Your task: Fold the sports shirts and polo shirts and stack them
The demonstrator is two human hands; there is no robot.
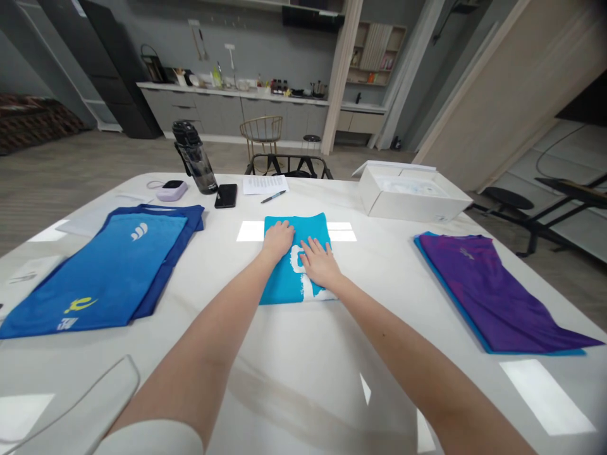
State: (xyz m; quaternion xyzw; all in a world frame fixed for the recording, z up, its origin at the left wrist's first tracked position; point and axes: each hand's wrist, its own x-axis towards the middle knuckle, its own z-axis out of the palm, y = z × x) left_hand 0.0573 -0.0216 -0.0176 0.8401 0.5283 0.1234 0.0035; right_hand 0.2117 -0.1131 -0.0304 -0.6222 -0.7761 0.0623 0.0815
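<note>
**Both palms flat on the folded teal shirt**

Head view: your left hand [277, 240] and right hand [319, 260] lie open, fingers spread and pressed flat on the folded teal shirt [296, 268]; neither grips anything. The shirt sits at the middle of the white tabletop [303, 354], straight ahead of you at arm's reach. Flat palms like these read as pressing the cloth down to hold the fold and smooth it, and that is a judgement from the pose alone.

The folded shirt forms a compact rectangle. Its long axis runs away from you, from the near edge toward the far side of the tabletop, and its white print shows between and under your hands.

To your left lies a blue shirt [109, 272] spread flat, well apart from the teal one. To your right a purple shirt [493, 297] lies on a teal layer, also well apart. At the far edge stand a dark water bottle [195, 158], a phone [226, 195], a sheet of paper [264, 184] with a pen [272, 197] just beside it, and an open white box [410, 193].
</note>
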